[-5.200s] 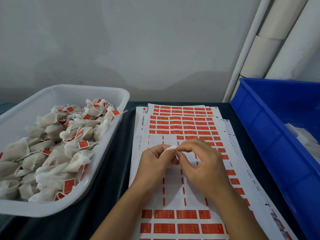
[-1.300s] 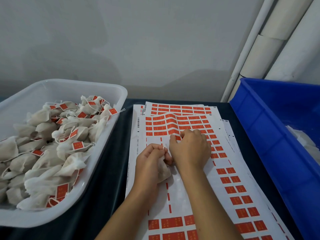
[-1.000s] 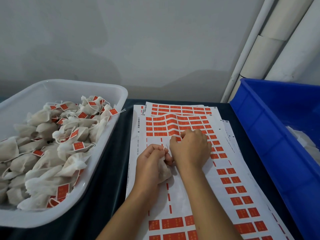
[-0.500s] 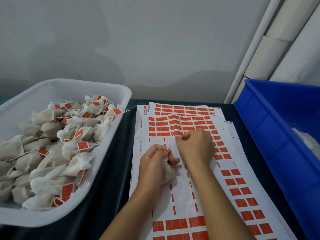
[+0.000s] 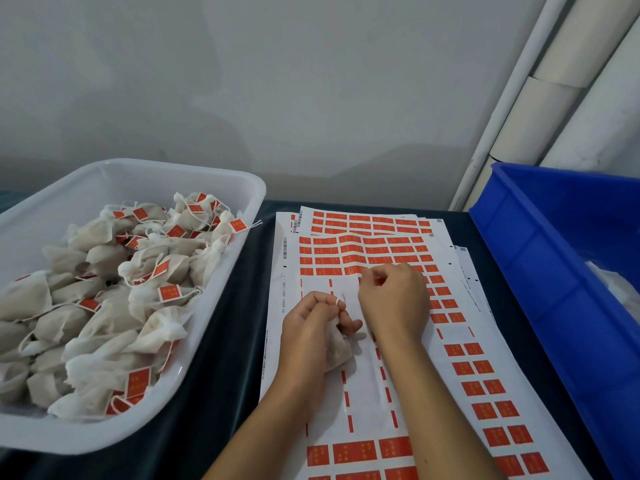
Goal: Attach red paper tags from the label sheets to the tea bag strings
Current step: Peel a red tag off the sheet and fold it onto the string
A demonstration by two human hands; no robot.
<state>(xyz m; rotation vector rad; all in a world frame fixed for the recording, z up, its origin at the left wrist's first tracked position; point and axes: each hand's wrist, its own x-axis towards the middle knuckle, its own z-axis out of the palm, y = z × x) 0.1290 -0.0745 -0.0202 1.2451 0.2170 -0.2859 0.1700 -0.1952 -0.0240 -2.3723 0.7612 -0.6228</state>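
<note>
Left hand (image 5: 308,327) grips beige mesh tea bag (image 5: 337,351), pinching its white string (image 5: 337,301); right hand (image 5: 393,299) now pinching red paper tag (image 5: 379,281) off white label sheet (image 5: 360,386) (peel under way; attachment next).
</note>
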